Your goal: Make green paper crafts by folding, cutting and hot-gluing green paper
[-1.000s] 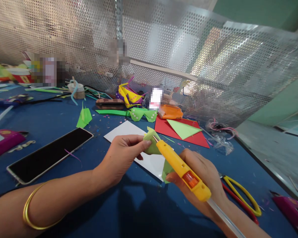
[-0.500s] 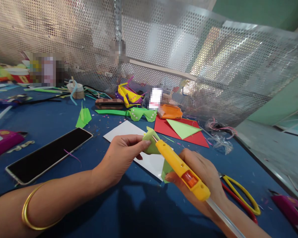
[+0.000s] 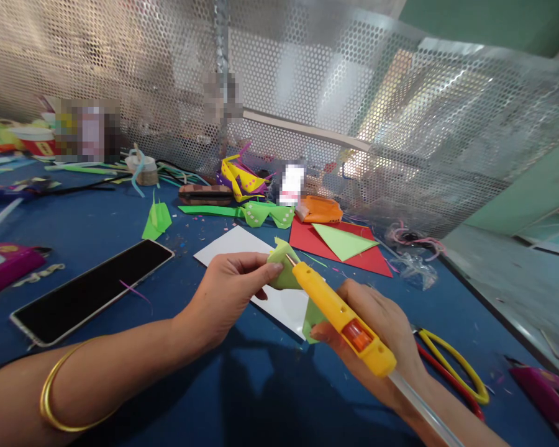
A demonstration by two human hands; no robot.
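Observation:
A light green paper piece (image 3: 286,273) is pinched between the thumb and fingers of my left hand (image 3: 228,288), above a white sheet (image 3: 230,243). My right hand (image 3: 377,313) is wrapped round a yellow hot glue gun (image 3: 323,298). Its metal nozzle points up and left, at or very near the paper; whether it touches is hard to tell. From the gun's rear end a clear glue stick (image 3: 419,403) sticks out. More green paper shows beneath the gun beside my right fingers; I cannot tell if it is the same piece.
Green paper glasses (image 3: 268,214) and red paper (image 3: 363,257) lie behind my hands. To the left are a phone (image 3: 93,292) and a magenta tool (image 3: 9,267). Red-and-yellow-handled scissors (image 3: 454,365) and another magenta tool (image 3: 540,391) lie right. Perforated metal panels (image 3: 298,81) stand behind.
The glue gun has shifted very slightly at its rear, with its nozzle staying by the green paper. Otherwise both hands hold their positions.

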